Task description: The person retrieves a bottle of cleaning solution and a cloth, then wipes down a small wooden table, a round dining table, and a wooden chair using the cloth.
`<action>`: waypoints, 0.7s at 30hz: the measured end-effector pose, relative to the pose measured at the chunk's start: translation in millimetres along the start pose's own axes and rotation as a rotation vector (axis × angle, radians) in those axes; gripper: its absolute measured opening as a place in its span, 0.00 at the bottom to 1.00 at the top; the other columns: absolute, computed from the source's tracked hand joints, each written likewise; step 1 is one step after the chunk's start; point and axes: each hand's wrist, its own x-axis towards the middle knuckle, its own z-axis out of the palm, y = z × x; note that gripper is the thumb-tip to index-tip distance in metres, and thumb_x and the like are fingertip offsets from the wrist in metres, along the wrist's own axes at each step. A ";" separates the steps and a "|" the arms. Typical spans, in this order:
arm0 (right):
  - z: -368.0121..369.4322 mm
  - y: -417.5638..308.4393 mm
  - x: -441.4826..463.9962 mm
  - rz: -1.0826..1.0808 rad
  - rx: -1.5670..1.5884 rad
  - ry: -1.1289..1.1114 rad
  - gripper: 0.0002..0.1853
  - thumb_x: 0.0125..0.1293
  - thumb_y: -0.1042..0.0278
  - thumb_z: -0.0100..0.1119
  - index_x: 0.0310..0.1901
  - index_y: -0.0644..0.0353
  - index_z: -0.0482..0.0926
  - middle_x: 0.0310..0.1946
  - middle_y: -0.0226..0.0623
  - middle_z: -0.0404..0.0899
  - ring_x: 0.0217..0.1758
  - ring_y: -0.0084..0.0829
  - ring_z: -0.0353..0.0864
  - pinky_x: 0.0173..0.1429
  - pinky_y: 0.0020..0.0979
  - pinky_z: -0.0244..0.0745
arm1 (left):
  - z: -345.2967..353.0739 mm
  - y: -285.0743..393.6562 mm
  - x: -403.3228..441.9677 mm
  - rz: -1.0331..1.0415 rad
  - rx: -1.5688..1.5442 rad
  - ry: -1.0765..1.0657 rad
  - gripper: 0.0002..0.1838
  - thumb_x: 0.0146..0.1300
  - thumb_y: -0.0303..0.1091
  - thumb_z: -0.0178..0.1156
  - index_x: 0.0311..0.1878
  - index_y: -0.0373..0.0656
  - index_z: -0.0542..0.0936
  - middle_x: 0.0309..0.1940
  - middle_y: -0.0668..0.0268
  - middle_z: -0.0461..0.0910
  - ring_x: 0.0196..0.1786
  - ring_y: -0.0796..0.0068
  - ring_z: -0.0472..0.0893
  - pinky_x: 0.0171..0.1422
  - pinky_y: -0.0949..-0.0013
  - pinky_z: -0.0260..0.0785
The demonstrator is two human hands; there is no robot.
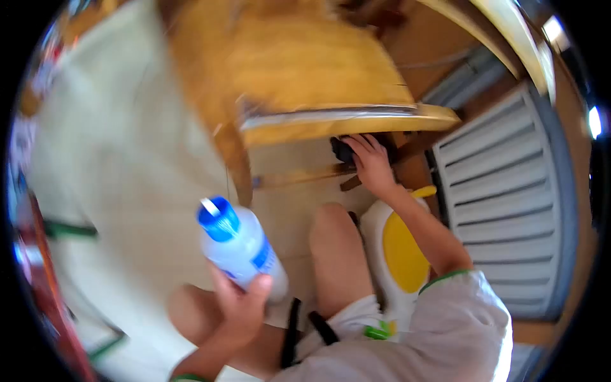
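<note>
My left hand (238,302) is closed round a white bottle (245,251) with a blue cap and blue print, held tilted above the floor near my knee. My right hand (374,167) reaches under the front edge of a wooden chair seat (318,70). Its fingers curl over a small black object (344,150), whose kind is too blurred and covered to make out. Below my right forearm is a white and yellow rounded item (406,248) with a yellow knob at its top.
A white slatted panel (499,204) stands on the right. The pale tiled floor (114,159) spreads to the left. At the far left is a reddish edge (54,280) with green bars. Chair legs and a wooden crossbar (299,175) stand in front of me.
</note>
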 end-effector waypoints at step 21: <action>117.4 181.3 338.2 0.123 -0.124 -0.106 0.29 0.64 0.82 0.43 0.68 0.57 0.63 0.63 0.50 0.69 0.62 0.48 0.71 0.65 0.43 0.65 | -1.8 -17.4 -45.3 -0.542 -0.188 0.621 0.49 0.60 0.40 0.67 0.75 0.38 0.46 0.67 0.55 0.60 0.68 0.60 0.63 0.73 0.58 0.51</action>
